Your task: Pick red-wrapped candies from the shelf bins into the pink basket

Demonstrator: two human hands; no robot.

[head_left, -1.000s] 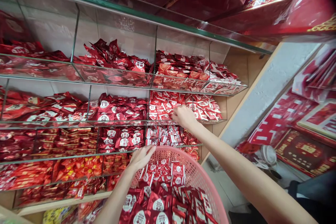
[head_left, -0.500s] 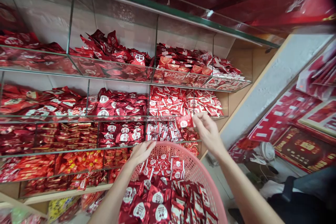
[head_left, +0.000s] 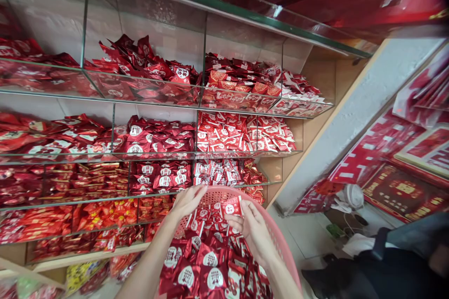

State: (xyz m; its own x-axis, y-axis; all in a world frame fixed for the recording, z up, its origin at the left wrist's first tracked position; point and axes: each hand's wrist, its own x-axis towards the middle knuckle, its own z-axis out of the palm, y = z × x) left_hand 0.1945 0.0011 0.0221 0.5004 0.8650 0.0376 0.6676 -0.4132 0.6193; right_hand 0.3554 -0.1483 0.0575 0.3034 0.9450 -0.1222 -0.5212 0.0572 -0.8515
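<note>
A pink plastic basket [head_left: 286, 252] with a perforated wall stands below me, filled with small candy packets [head_left: 210, 261] in dark red wrappers with white labels and in red-and-white ones. Over the far part of its pile, my right hand [head_left: 254, 229] pinches one red-and-white candy packet [head_left: 231, 207] between thumb and fingers, label facing up. My left hand [head_left: 189, 202] lies at the basket's far left rim with its fingers stretched out. Whether its thumb hooks the rim cannot be seen.
Glass-fronted shelves [head_left: 157, 106] ahead hold several divided bins of red candy packets [head_left: 224, 135]. A glass ledge [head_left: 228, 7] juts out above them. Red decorations [head_left: 365, 149] lean at the right wall, and a dark object [head_left: 351, 266] is at the lower right.
My right hand has moved down and left from in front of the shelf bins to over the basket, still holding the candy packet. The left hand stays at the rim.
</note>
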